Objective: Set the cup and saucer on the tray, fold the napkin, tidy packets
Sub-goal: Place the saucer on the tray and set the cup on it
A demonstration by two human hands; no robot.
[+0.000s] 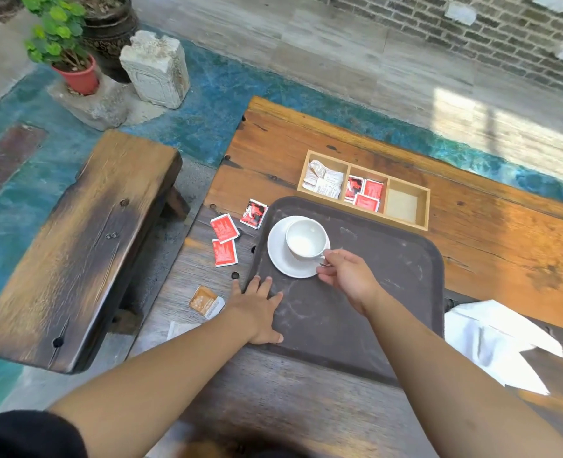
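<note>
A white cup [305, 238] stands upright on a white saucer [278, 256] in the far left part of the dark brown tray [372, 292]. My right hand [346, 276] pinches the cup's handle at the saucer's right edge. My left hand [257, 309] lies flat, fingers spread, on the tray's near left rim. A crumpled white napkin [498, 342] lies to the right of the tray. Three red packets [224, 228] and an orange packet [205, 302] lie loose on the table to the left of the tray, with a white packet [177, 328] nearer me.
A wooden three-compartment box [405, 206] sits behind the tray, holding white packets on the left and red packets in the middle. A wooden bench [75, 242] stands left of the table. A potted plant [65, 44] and a stone block [156, 67] stand on the floor beyond.
</note>
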